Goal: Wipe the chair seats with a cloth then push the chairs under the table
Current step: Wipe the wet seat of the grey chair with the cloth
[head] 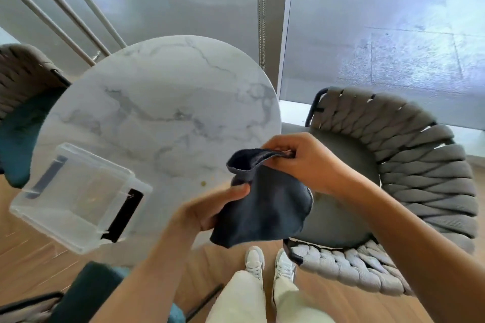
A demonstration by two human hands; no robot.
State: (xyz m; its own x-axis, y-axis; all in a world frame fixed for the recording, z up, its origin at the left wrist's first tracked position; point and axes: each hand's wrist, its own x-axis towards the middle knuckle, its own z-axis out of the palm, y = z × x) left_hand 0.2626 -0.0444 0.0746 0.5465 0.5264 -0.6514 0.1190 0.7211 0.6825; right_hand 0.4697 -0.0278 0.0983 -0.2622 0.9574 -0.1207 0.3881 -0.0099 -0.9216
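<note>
A dark blue-grey cloth hangs between my two hands above the near edge of the round marble table. My left hand pinches the cloth's left side with the thumb on top. My right hand grips its upper edge in curled fingers. On the right stands a grey woven-rope chair, pulled out from the table, with a grey seat partly hidden behind the cloth and my right arm. A second woven chair with a teal cushion sits at the table's left.
A clear plastic box with black latches rests on the table's near left edge. A teal-cushioned chair is at the lower left. My feet stand on wooden floor between table and right chair. Frosted glass panels lie beyond.
</note>
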